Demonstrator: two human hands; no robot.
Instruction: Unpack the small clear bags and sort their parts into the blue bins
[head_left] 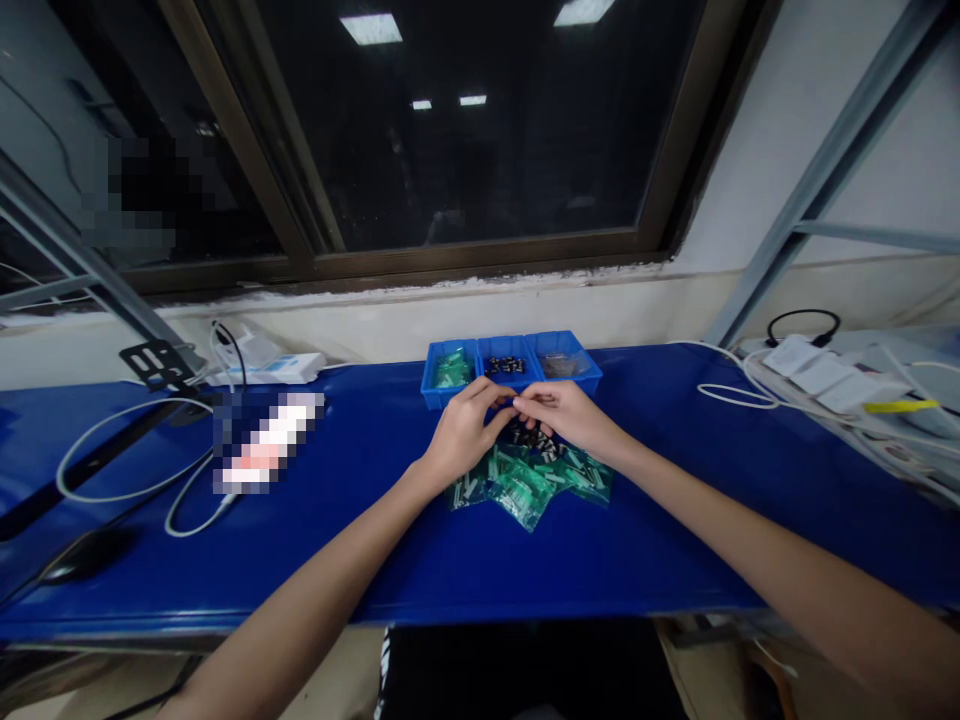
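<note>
My left hand (466, 425) and my right hand (564, 412) meet at the fingertips in front of three blue bins. Both are closed in a pinch; whatever is between the fingers is too small to make out. Below them lie several green plastic packets (525, 485) with pale pieces inside. Small black and silver parts (546, 445) are heaped between the packets and my hands. The left bin (431, 385) holds green packets, the middle bin (504, 347) small dark parts, and the right bin (590, 372) clear or pale items.
On the blue table (480, 580), a blurred-out phone-like object (270, 440) with a white cable lies left, near a black mouse-like object (86, 555). White power strips (281, 368) and a black bracket (157, 365) stand behind. White adapters (832, 375) and cables sit right.
</note>
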